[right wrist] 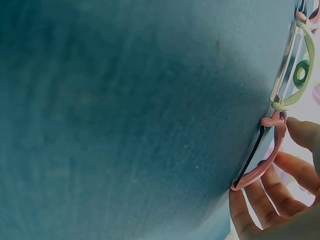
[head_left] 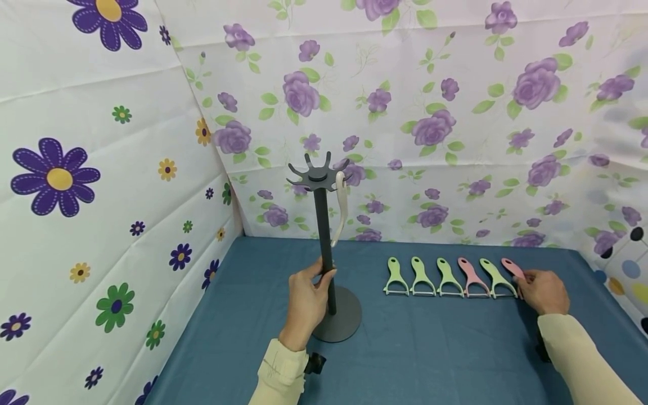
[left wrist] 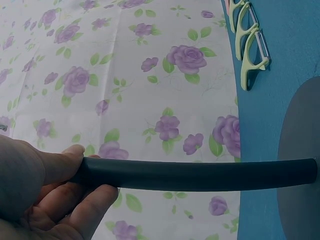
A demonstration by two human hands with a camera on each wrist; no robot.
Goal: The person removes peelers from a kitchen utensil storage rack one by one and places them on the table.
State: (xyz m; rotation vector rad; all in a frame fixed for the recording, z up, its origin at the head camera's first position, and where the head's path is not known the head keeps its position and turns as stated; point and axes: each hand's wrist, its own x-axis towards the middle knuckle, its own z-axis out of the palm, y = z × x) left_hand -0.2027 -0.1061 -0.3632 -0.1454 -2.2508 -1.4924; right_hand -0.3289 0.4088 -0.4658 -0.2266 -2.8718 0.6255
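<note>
A dark grey utensil stand (head_left: 324, 230) with a ring of hooks on top stands upright on its round base (head_left: 349, 315). My left hand (head_left: 307, 298) grips its post, thumb on one side and fingers on the other; the post (left wrist: 200, 175) runs out of that hand in the left wrist view. A cream-coloured peeler (head_left: 341, 202) hangs from a right-side hook. At the right end of a row of peelers, my right hand (head_left: 545, 292) holds a pink peeler (right wrist: 260, 170) between thumb and fingers, close to the tabletop. My hand partly covers this peeler in the head view.
Left of the right hand, several Y-shaped peelers lie in a row, mostly green (head_left: 421, 275) with another pink one (head_left: 473, 275), handles toward the back. A blue cloth (head_left: 425, 354) covers the table. Flower-patterned sheets (head_left: 395, 112) rise behind and at the sides.
</note>
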